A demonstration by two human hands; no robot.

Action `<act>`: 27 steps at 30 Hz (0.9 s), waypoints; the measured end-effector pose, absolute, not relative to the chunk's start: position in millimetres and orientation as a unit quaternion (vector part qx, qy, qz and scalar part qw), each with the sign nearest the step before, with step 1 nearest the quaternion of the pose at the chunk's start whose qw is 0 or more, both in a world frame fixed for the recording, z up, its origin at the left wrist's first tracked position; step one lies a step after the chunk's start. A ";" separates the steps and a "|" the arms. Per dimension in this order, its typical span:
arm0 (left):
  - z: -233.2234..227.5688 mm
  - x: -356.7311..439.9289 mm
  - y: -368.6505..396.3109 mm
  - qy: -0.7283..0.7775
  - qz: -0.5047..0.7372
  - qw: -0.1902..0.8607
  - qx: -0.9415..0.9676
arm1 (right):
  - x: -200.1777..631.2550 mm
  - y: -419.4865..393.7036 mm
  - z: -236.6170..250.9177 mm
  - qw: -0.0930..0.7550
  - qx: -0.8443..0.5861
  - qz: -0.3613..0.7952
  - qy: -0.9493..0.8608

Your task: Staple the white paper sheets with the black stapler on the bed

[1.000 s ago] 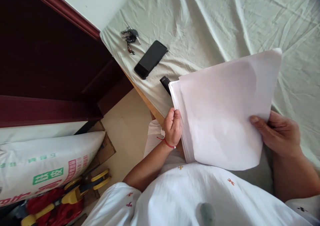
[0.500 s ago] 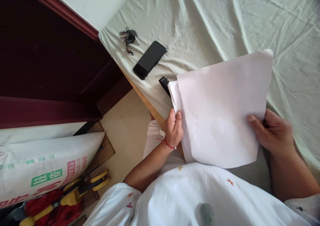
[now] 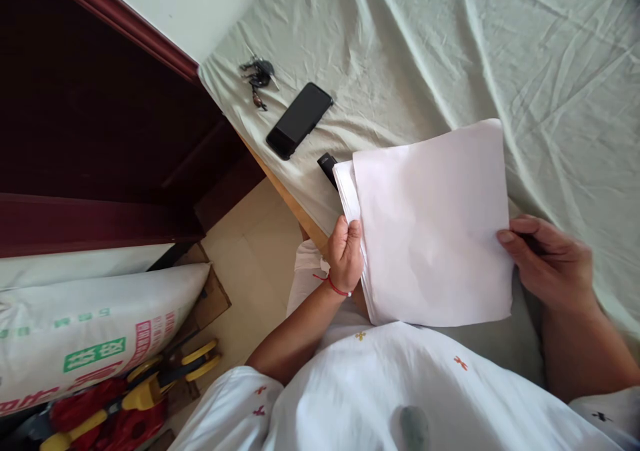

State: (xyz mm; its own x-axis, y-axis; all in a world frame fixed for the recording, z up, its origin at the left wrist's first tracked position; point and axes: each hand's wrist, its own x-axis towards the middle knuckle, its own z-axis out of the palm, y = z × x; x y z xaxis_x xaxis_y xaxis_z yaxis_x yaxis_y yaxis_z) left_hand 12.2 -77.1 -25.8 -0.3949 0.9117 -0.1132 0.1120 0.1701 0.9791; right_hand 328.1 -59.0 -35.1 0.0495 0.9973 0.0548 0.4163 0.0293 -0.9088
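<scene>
A stack of white paper sheets (image 3: 347,183) is pinched along its left edge by my left hand (image 3: 346,254), thumb on top. Over the stack lies a large blank sheet (image 3: 433,231), slightly curved, shifted to the right of the sheets beneath. My right hand (image 3: 553,261) grips that sheet's right edge between thumb and forefinger. Both hands hold the paper above my lap, at the bed's edge. Partly covered by the stack's upper left corner is a black object (image 3: 327,166), whose kind I cannot make out.
On the pale green bedsheet (image 3: 400,58) lie a black smartphone (image 3: 300,120) and a bunch of keys (image 3: 259,74). A dark red wooden cabinet (image 3: 100,104) stands at the left. Below it are a white printed sack (image 3: 100,324) and a yellow and red object (image 3: 145,394) on the floor.
The top sheet's right side has drawn inward and lies less far to the right. My right hand now pinches its edge, shifted slightly right. My left hand has barely moved.
</scene>
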 end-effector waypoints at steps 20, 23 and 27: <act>-25.4 9.3 -78.8 0.656 0.487 0.367 0.445 | 325.3 -51.5 -24.9 0.422 -0.504 0.361 -0.662; -25.4 9.0 -78.9 0.654 0.479 0.368 0.456 | 324.6 -50.9 -25.6 0.424 -0.503 0.359 -0.662; -25.0 9.8 -78.3 0.653 0.459 0.374 0.471 | 321.5 -49.9 -26.5 0.427 -0.508 0.352 -0.660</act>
